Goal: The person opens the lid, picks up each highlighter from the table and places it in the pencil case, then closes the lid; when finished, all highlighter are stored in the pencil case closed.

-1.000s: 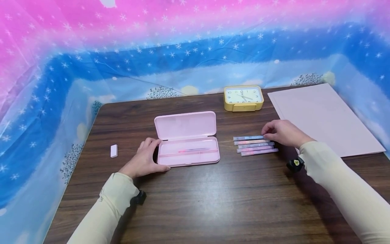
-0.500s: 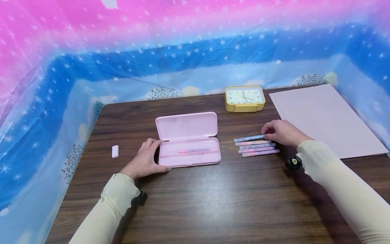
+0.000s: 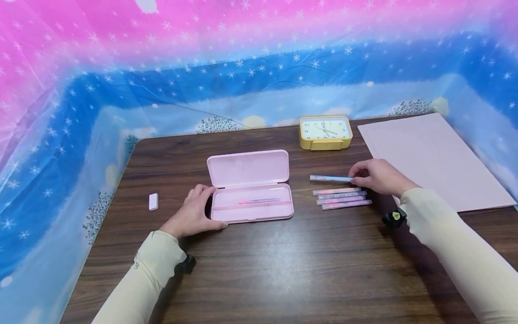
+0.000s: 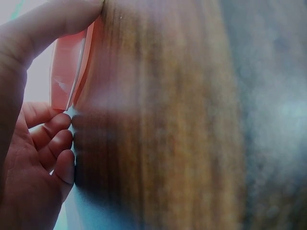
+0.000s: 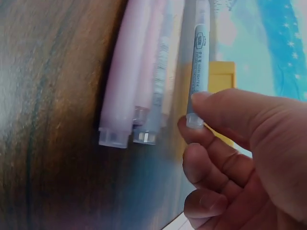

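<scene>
A blue highlighter (image 3: 331,178) is pinched at its right end between the thumb and index finger of my right hand (image 3: 380,175). The right wrist view shows printed lettering on that highlighter (image 5: 200,62), which is raised beside the others. Several more highlighters (image 3: 341,198) in orange, grey, pink and purple lie side by side just in front of it. My left hand (image 3: 190,211) holds the left end of an open pink pencil case (image 3: 279,212), thumb at the front edge and fingers at the back corner. One pen with a pink tip (image 3: 259,200) lies in the case's rear compartment.
A white eraser (image 3: 153,201) lies to the left of the case. At the back stands a yellow alarm clock (image 3: 325,144). A large pale pink board (image 3: 437,162) covers the right rear of the dark wooden table (image 3: 259,279). Snowflake-patterned cloth (image 3: 251,67) hangs behind.
The blue highlighter has come away from the row, lifting and shifting toward the back in my right hand. My left hand keeps its hold on the pencil case.
</scene>
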`<state>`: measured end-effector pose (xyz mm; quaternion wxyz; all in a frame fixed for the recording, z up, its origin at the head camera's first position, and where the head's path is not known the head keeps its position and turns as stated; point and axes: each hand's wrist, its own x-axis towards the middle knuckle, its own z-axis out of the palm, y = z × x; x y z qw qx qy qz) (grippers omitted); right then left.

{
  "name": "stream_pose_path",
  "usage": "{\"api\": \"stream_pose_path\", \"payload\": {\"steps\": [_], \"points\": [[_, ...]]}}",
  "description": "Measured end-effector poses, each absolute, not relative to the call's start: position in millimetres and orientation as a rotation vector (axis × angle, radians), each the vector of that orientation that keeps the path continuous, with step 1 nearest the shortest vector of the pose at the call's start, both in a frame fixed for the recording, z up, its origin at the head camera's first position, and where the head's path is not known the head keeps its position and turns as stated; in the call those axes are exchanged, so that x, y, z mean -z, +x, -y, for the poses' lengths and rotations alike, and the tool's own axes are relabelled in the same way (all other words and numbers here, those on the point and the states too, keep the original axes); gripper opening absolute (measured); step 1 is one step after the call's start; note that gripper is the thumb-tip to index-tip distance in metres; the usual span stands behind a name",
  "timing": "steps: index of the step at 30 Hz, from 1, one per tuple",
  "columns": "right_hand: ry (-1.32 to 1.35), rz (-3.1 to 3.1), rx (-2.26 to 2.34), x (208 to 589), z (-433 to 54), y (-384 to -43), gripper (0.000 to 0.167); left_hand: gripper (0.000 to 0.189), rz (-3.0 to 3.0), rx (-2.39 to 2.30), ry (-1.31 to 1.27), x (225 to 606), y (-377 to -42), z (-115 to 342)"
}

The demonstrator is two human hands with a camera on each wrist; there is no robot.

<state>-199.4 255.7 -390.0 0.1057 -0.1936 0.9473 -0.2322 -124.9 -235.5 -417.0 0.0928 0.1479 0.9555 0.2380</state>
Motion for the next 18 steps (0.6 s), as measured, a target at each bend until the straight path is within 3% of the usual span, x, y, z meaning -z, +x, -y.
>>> {"api": "stream_pose_path", "payload": {"steps": [10,18], "points": [[-0.559,-2.768,0.954,373.1,-248.6,-187.2,0.008,0.097,-2.834,-0.717,0.441,416.9,-125.0,235.4],[-0.637,-2.685,1.08,358.5,-209.6,-182.4,0.008,0.099,-2.839,-0.708,0.422,417.6,-125.5,235.6]]}}
